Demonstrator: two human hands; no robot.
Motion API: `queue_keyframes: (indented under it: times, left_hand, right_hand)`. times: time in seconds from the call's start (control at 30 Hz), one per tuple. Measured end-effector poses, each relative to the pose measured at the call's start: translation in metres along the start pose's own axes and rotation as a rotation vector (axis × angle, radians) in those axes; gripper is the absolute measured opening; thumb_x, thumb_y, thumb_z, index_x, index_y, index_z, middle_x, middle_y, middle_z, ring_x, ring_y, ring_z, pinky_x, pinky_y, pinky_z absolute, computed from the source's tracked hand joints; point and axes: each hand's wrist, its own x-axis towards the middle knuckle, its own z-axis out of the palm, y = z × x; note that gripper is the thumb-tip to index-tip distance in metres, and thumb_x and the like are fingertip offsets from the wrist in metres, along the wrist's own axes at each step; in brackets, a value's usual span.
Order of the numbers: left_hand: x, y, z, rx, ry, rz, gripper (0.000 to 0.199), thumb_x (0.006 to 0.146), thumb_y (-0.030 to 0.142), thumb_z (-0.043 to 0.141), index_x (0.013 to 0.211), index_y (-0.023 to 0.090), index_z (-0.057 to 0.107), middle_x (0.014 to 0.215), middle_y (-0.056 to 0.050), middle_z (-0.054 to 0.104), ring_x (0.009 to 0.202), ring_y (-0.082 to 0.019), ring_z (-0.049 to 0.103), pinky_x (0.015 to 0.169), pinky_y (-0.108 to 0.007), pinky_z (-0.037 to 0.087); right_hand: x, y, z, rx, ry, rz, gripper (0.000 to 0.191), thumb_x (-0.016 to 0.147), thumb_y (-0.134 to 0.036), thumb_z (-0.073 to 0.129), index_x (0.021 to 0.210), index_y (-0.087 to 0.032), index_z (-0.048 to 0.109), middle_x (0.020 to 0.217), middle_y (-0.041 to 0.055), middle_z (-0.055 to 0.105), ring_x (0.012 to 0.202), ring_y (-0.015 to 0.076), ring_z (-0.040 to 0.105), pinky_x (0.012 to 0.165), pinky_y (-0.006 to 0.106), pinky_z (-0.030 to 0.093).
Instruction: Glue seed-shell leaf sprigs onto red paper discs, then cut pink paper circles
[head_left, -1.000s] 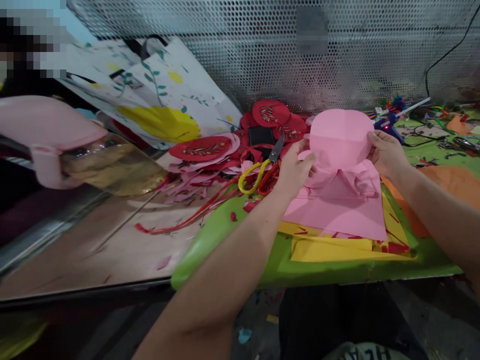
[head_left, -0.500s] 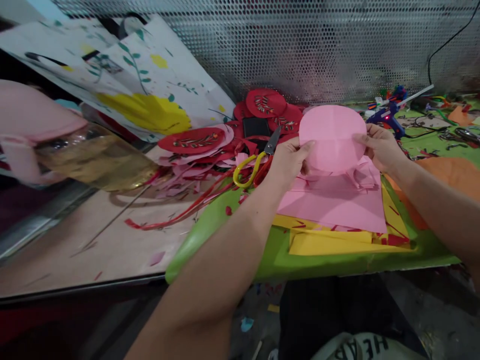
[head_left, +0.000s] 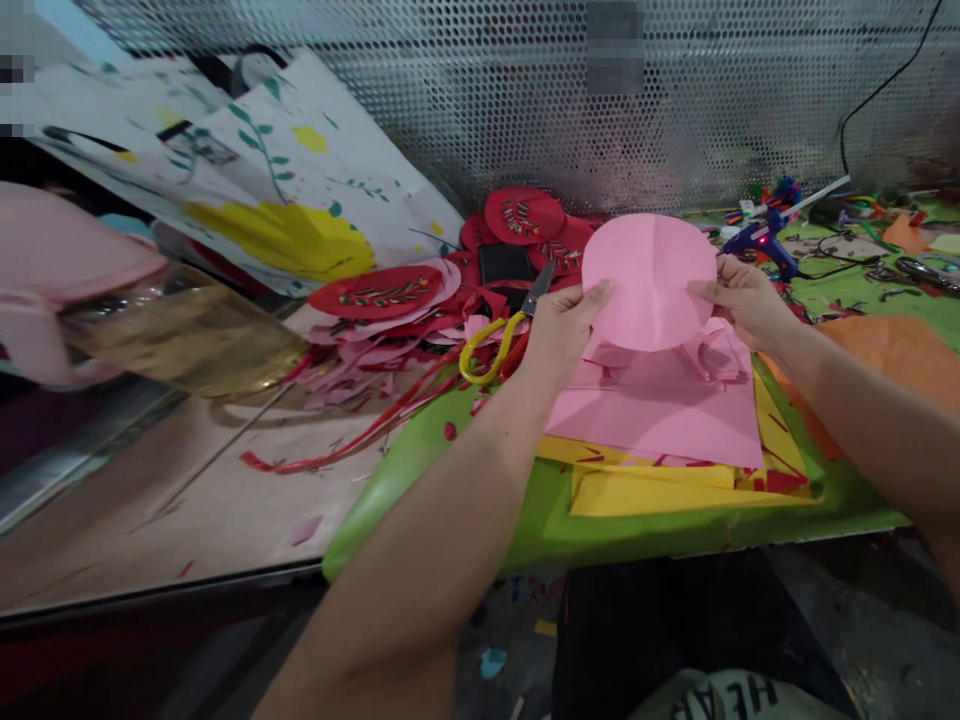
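Observation:
A round pink paper disc [head_left: 651, 285], with a faint crease down its middle, is held up between my two hands. My left hand [head_left: 574, 312] pinches its left edge, thumb on the near face. At the right edge, my right hand [head_left: 739, 295] grips it the same way. Under the disc lie pink paper sheets [head_left: 660, 420] and scraps, on top of yellow sheets [head_left: 645, 490]. Scissors with yellow handles [head_left: 484, 352] rest just left of my left hand. Behind my right hand stands a blue glue gun [head_left: 761, 240] with a red light lit.
Red discs with leaf-like decoration [head_left: 379, 288] are piled with scraps at the left. A patterned paper bag [head_left: 300, 170] leans behind them. Orange paper [head_left: 892, 365] lies at the right. A perforated metal panel [head_left: 495, 90] closes off the back. The green table covering [head_left: 420, 480] ends at the front edge.
The disc's crease shows more sharply, and the horizontal fold line has faded from sight. Both hands keep their hold. The whole view has shifted slightly.

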Motion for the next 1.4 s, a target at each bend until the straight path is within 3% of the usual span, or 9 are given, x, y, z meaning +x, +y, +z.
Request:
queue_keyframes:
  times: [0.2,0.43,0.63,0.73,0.83,0.93,1.1,1.23,1.4]
  left_hand:
    - [0.0,-0.001,-0.001,-0.114,-0.087,-0.019,0.038,0.057,0.049,0.079,0.054,0.018,0.059,0.052,0.003,0.05,0.045,-0.007,0.041,0.037,-0.019,0.03]
    - [0.0,-0.005,0.0,0.003,-0.032,0.016,0.038,0.065,0.045,0.074,0.051,0.019,0.051,0.049,0.005,0.039,0.046,-0.007,0.039,0.039,-0.019,0.036]
    - [0.004,-0.006,-0.001,-0.103,0.058,-0.101,0.024,0.07,0.038,0.072,0.081,0.021,0.061,0.073,0.003,0.058,0.055,-0.008,0.054,0.046,-0.019,0.044]
    - [0.003,-0.005,-0.002,-0.236,-0.083,-0.261,0.036,0.078,0.055,0.061,0.092,0.022,0.062,0.077,-0.002,0.065,0.056,-0.013,0.061,0.053,-0.025,0.051]
    - [0.001,0.0,-0.002,-0.318,-0.26,-0.349,0.06,0.079,0.074,0.046,0.095,0.019,0.065,0.079,-0.009,0.071,0.071,-0.022,0.069,0.063,-0.032,0.057]
    - [0.0,0.004,0.0,-0.39,-0.267,-0.353,0.061,0.08,0.072,0.047,0.096,0.016,0.067,0.085,-0.011,0.074,0.088,-0.027,0.071,0.073,-0.036,0.058]
    - [-0.002,0.0,0.001,-0.387,-0.209,-0.327,0.03,0.069,0.032,0.074,0.091,0.014,0.067,0.089,-0.008,0.075,0.091,-0.026,0.071,0.08,-0.037,0.058]
    - [-0.003,-0.003,0.002,-0.317,-0.201,-0.234,0.033,0.067,0.038,0.077,0.088,0.015,0.066,0.087,-0.009,0.074,0.094,-0.027,0.07,0.081,-0.039,0.058]
    - [-0.004,-0.004,0.005,-0.288,-0.168,-0.126,0.034,0.072,0.043,0.073,0.094,0.017,0.067,0.092,-0.008,0.074,0.101,-0.027,0.069,0.083,-0.039,0.057]
  right_hand:
    - [-0.002,-0.001,0.002,0.062,-0.025,0.021,0.041,0.05,-0.036,0.088,0.079,-0.021,0.063,0.076,-0.0026,0.069,0.064,0.0109,0.06,0.061,0.028,0.054]
    - [0.001,0.005,0.003,0.011,0.064,-0.1,0.033,0.053,-0.033,0.084,0.073,-0.022,0.061,0.072,-0.0043,0.066,0.064,0.0101,0.06,0.062,0.027,0.051]
    - [-0.002,-0.004,0.004,-0.024,0.135,-0.222,0.018,0.057,-0.028,0.08,0.06,-0.024,0.063,0.075,-0.0016,0.067,0.081,0.0149,0.064,0.073,0.031,0.051]
    - [-0.007,-0.009,0.007,-0.051,0.109,-0.263,0.015,0.06,-0.027,0.078,0.057,-0.024,0.064,0.096,0.0006,0.071,0.102,0.0202,0.063,0.079,0.035,0.052]
    - [-0.008,-0.007,0.007,-0.104,0.079,-0.273,0.011,0.062,-0.025,0.077,0.059,-0.025,0.066,0.113,-0.0017,0.069,0.114,0.0226,0.059,0.09,0.041,0.051]
    - [-0.006,-0.004,0.005,-0.173,0.07,-0.315,0.011,0.062,-0.024,0.077,0.059,-0.025,0.067,0.117,-0.0031,0.067,0.12,0.0229,0.056,0.098,0.045,0.047]
    - [-0.005,-0.003,0.003,-0.204,-0.028,-0.296,0.015,0.063,-0.033,0.076,0.054,-0.026,0.066,0.094,0.0,0.071,0.098,0.0209,0.063,0.083,0.039,0.052]
    - [-0.004,-0.001,0.003,-0.241,0.01,-0.198,0.009,0.064,-0.03,0.07,0.057,-0.024,0.068,0.069,0.0004,0.067,0.07,0.0152,0.059,0.074,0.034,0.049]
    - [0.0,0.0,0.0,-0.22,0.102,-0.137,0.013,0.072,-0.028,0.059,0.063,-0.026,0.068,0.072,0.0003,0.065,0.07,0.0142,0.057,0.067,0.03,0.047]
